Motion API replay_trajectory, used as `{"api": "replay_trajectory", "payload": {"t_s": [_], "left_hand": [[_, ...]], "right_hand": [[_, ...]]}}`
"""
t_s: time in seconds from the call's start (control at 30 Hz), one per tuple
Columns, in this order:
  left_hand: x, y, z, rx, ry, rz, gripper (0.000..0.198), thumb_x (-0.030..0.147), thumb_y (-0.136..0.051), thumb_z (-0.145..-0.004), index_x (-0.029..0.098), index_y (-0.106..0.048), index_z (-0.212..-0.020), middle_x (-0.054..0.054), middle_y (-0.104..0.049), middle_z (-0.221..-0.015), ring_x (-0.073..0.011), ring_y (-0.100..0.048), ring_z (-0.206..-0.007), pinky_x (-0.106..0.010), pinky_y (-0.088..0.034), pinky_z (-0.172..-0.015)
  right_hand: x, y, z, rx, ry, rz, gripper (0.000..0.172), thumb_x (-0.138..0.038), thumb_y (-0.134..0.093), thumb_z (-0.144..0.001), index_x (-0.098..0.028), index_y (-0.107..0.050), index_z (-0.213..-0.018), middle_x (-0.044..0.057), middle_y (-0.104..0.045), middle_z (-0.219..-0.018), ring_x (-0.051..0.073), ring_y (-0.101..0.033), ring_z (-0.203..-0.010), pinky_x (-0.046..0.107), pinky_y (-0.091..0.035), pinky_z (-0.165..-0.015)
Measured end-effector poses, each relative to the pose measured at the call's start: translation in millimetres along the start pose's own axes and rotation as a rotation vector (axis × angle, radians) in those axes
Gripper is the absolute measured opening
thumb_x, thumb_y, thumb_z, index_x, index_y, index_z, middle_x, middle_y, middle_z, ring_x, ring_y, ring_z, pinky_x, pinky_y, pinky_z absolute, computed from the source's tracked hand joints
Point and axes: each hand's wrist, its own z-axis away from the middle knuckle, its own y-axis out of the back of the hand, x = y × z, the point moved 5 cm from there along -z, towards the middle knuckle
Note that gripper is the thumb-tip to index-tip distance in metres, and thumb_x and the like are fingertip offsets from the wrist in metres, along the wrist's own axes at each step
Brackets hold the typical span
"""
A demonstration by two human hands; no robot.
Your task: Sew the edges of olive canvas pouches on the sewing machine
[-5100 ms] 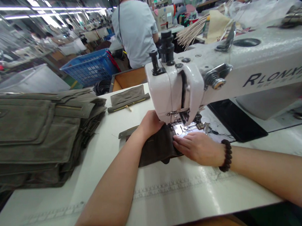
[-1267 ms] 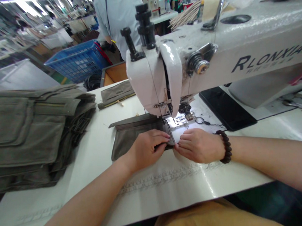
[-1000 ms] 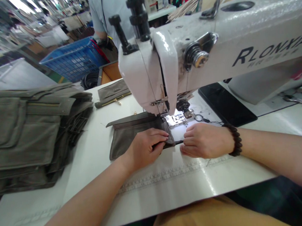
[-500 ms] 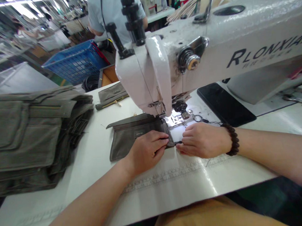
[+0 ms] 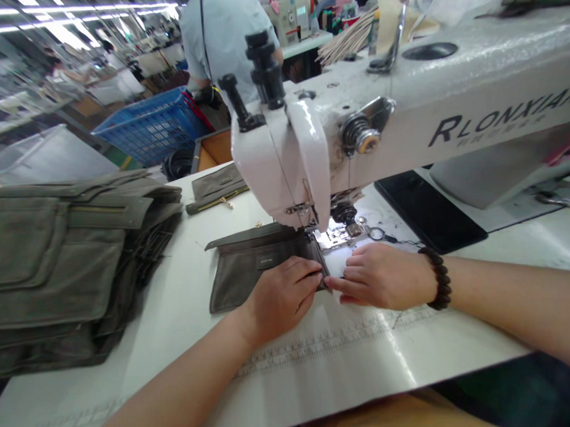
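A grey-green fabric pocket piece (image 5: pixel 238 275) with a small label lies flat on the machine bed, its right edge under the presser foot area of the sewing machine (image 5: pixel 306 168). My left hand (image 5: pixel 286 292) presses on its lower right part, fingers together and bent, thumb tucked at the near edge. From the right, my right hand (image 5: pixel 380 278) reaches the piece's near right corner with the index fingertip, touching it; the other fingers are curled. What lies under those fingers is hidden.
A thick stack of grey-green fabric pieces (image 5: pixel 55 267) stands on the left. Behind the pocket lies a zippered piece (image 5: pixel 218 186). A black phone (image 5: pixel 429 210) rests right of the needle. Beyond the table are a blue crate (image 5: pixel 151 128) and a person in light blue (image 5: pixel 230 39).
My right hand has shifted slightly left to the pocket's corner; the short dark strip seen at its fingertips no longer shows. My left hand stays on the fabric. The view has tilted a little.
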Motion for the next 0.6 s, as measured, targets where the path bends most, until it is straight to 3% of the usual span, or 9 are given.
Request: {"api": "replay_trajectory", "payload": {"t_s": [0.1, 0.6], "left_hand": [[-0.7, -0.4, -0.5, -0.014, 0.031, -0.022, 0.019, 0.013, -0.047, -0.079, 0.009, -0.058, -0.094, -0.01, -0.058, -0.101, -0.0187, -0.053, -0.089, -0.031, -0.049, -0.079], [1.3, 0.2, -8.0, -0.066, -0.103, -0.141, 0.026, 0.009, -0.038, -0.081, 0.003, -0.057, -0.097, -0.013, -0.058, -0.105, -0.0194, -0.052, -0.084, -0.032, -0.048, -0.078]], "right_hand": [[-0.9, -3.5, -1.8, -0.045, -0.017, -0.009, 0.027, -0.028, -0.038, -0.089, -0.008, -0.053, -0.099, 0.002, -0.054, -0.062, 0.013, -0.047, -0.056, 0.03, -0.024, -0.049], [-1.0, -8.8, -4.8, -0.162, -0.134, -0.01, 0.025, -0.027, -0.038, -0.089, -0.01, -0.052, -0.102, 0.002, -0.056, -0.061, 0.014, -0.049, -0.056, 0.031, -0.017, -0.048]]}}
